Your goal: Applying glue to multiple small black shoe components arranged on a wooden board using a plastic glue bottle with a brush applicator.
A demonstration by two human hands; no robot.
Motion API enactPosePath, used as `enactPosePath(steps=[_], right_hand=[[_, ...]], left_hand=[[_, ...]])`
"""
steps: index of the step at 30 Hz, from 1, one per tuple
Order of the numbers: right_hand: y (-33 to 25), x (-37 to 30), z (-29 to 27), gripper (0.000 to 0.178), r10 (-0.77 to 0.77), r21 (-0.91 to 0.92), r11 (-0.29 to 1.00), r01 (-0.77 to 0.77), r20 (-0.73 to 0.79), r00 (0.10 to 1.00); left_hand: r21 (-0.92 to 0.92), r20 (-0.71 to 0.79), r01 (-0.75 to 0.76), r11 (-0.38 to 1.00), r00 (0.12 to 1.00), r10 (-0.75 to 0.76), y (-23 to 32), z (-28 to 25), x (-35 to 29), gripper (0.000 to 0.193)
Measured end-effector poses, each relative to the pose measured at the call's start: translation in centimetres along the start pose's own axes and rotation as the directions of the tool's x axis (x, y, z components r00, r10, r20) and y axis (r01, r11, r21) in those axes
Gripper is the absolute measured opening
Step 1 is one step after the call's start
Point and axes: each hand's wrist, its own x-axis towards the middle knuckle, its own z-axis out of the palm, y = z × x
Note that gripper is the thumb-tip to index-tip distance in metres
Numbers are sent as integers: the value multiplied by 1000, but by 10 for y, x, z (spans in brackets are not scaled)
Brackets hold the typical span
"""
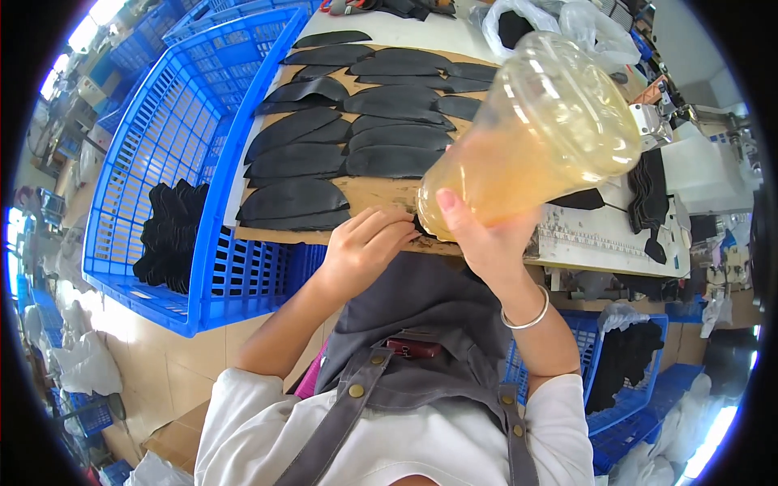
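Observation:
In my right hand [493,243] is a large clear plastic bottle [539,121] of amber liquid. It is tilted, its broad base up to the right and its lower end down beside my left hand. My left hand [365,247] rests at the near edge of a cardboard sheet [377,190], fingers pinched together close to the bottle's lower end. Something small and dark shows at the fingertips, too hidden to name. Black, curved, leather-like pieces [304,158] lie overlapping in rows on the cardboard, just beyond my left hand.
At the left stands a blue plastic crate [194,312] with black wavy-edged pieces [172,235] inside. A white machine [713,174] and hanging black pieces [646,190] are on the right. White plastic bags [583,32] lie at the back. Another blue crate [596,421] stands low right.

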Motion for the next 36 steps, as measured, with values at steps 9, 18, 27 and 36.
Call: enactPosePath(steps=[9,18,27,36], right_hand=[[6,4,16,54,-76,-10,997,76,-3,997],[-2,-3,-21,67,-29,-329,943,52,73,997],[-39,-31,-85,60,-185,-645,764,16,-196,963],[-13,-1,-3,69,-97,-222,969,107,57,994]], left_hand=[[-18,-51,-20,1000,999,19,-3,2,-1,20],[-18,-51,-40,999,998,39,-3,8,-1,20],[-19,-64,-28,999,998,27,-7,5,-5,17],[-22,-16,-28,999,999,28,-7,0,6,21]])
